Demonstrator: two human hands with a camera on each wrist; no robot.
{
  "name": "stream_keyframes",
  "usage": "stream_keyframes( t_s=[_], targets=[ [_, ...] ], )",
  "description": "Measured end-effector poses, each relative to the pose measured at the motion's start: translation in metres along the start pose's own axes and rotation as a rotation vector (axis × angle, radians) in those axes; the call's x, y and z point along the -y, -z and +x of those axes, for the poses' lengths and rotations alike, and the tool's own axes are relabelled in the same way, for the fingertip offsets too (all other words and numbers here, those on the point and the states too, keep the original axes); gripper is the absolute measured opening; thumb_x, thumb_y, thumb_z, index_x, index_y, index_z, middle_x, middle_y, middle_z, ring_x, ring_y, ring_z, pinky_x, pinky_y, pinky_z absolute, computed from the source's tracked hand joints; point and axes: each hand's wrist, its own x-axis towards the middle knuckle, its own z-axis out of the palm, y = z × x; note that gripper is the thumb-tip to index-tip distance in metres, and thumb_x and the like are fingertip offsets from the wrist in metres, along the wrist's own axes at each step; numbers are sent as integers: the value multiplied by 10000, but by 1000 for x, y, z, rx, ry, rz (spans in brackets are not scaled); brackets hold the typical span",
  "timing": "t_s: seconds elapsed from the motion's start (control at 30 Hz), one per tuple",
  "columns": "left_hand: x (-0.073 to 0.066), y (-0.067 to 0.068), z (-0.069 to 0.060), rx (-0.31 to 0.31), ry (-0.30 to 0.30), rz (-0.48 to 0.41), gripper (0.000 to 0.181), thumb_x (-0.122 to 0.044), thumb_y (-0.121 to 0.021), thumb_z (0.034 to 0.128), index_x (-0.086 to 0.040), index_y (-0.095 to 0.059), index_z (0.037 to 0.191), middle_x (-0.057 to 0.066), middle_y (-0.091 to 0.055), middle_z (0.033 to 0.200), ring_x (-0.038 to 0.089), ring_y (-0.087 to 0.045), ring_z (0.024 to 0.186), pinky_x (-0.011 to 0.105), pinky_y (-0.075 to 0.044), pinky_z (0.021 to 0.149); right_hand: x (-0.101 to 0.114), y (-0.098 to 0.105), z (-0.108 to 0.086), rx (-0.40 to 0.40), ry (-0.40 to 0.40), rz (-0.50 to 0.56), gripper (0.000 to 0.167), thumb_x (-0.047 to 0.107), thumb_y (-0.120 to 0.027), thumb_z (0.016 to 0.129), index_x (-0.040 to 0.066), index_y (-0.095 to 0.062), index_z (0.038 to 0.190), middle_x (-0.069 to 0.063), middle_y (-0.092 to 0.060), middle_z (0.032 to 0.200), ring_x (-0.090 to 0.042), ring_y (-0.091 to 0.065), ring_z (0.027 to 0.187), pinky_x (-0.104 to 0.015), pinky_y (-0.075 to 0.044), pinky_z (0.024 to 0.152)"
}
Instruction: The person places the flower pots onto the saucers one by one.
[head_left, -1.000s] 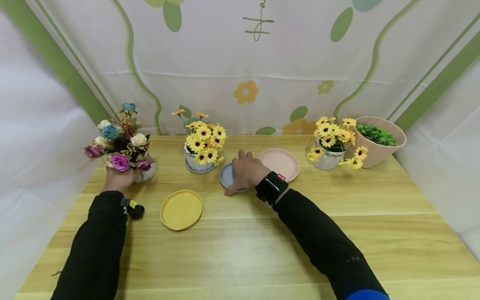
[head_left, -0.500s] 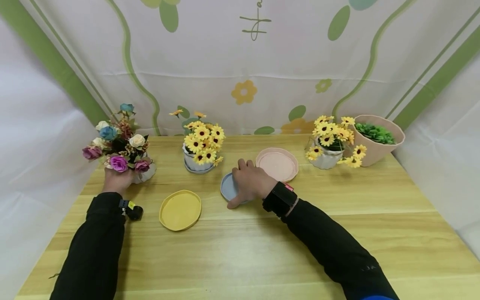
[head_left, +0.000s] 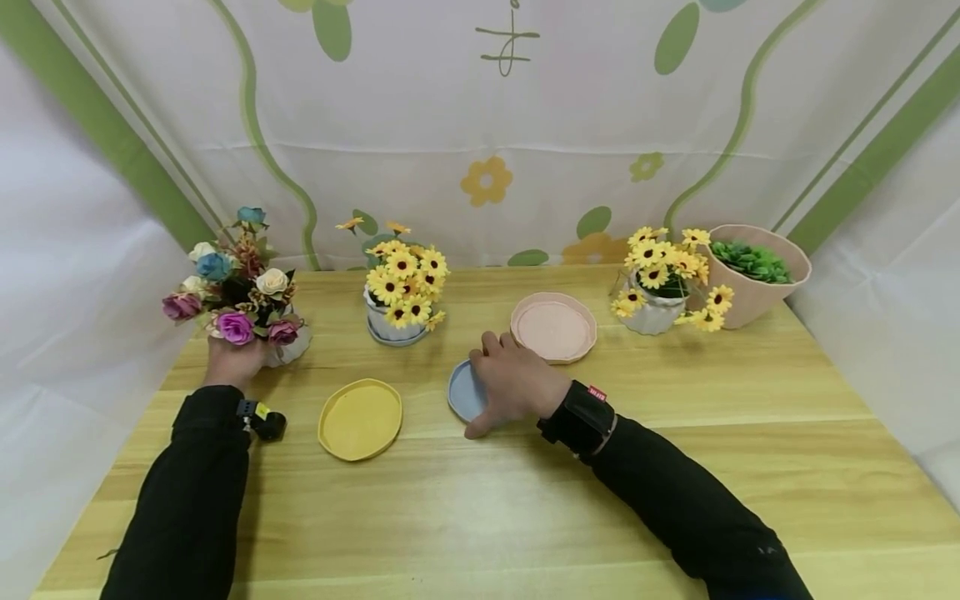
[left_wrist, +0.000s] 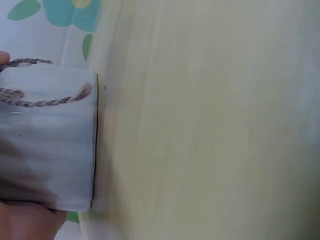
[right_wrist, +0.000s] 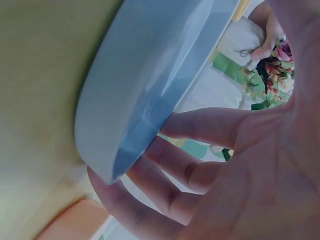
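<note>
At the left of the table, my left hand (head_left: 236,360) grips a white flowerpot (left_wrist: 47,145) with twine round it. The bouquet of artificial roses (head_left: 236,287) in that pot partly covers the hand in the head view. Near the middle, my right hand (head_left: 517,383) spans a round blue saucer (head_left: 467,392), fingers on its far rim and thumb at the near side. The right wrist view shows the fingertips (right_wrist: 175,125) against the rim of this saucer, low over the table. Much of the saucer lies hidden under the hand in the head view.
A yellow saucer (head_left: 360,421) lies between my arms, and a pink saucer (head_left: 555,327) just beyond my right hand. Behind stands a potted yellow daisy plant (head_left: 405,287) on a bluish saucer. At the right are another daisy pot (head_left: 651,317) and a pink pot (head_left: 750,292) with green leaves.
My right hand has drawn the blue saucer towards me and slightly right, away from the back daisy pot. My left hand stays at the white flowerpot with no clear movement.
</note>
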Motion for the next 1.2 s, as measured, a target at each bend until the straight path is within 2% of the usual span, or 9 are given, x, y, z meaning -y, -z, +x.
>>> stream_keyframes(
  t_s=[0.2, 0.43, 0.57, 0.83, 1.0, 1.2],
  targets=[
    [-2, 0, -2, -7, 2, -20, 704, -139, -543, 1033, 45, -246, 1643, 295, -345, 1667, 439, -322, 1564, 561, -281, 1301, -1, -3, -11, -37, 30, 10, 1043, 768, -853, 675, 58, -611, 1400, -136, -538, 1227, -295, -492, 1030, -398, -528, 911],
    [2, 1, -4, -25, 27, -6, 656, -104, -550, 987, 75, -353, 1587, 302, -438, 1605, 429, -407, 1499, 563, -331, 1273, -2, -9, -20, -39, 57, 9, 1071, 781, -844, 673, 59, -605, 1428, -124, -540, 1231, -271, -497, 1037, -374, -516, 890],
    [0, 0, -5, -35, 28, -7, 654, -86, -551, 973, 72, -366, 1580, 292, -460, 1590, 408, -426, 1480, 548, -342, 1270, 0, -8, -27, -46, 76, 1, 1082, 781, -849, 667, 50, -604, 1426, -130, -551, 1212, -267, -493, 1010, -358, -503, 881],
    [-4, -2, -6, 16, 14, -82, 708, -65, -553, 997, 19, -280, 1645, 256, -363, 1674, 401, -335, 1552, 518, -280, 1311, -2, -8, -33, -39, 79, 5, 1105, 779, -852, 657, 52, -590, 1447, -132, -559, 1230, -276, -497, 1047, -355, -498, 889],
    [-2, 0, -9, 58, -10, -64, 716, -155, -508, 1057, 18, -181, 1671, 279, -265, 1709, 438, -248, 1590, 556, -234, 1319, -4, -10, -33, -45, 86, 19, 1096, 774, -854, 658, 56, -592, 1443, -125, -556, 1226, -271, -491, 1045, -352, -490, 887],
    [-4, -1, -13, 69, 30, -32, 705, -134, -515, 1035, 37, -225, 1654, 287, -312, 1686, 423, -307, 1551, 541, -287, 1298, -3, -10, -32, -49, 85, 7, 1098, 778, -852, 656, 55, -597, 1441, -120, -560, 1240, -266, -504, 1048, -347, -494, 892]
  ],
)
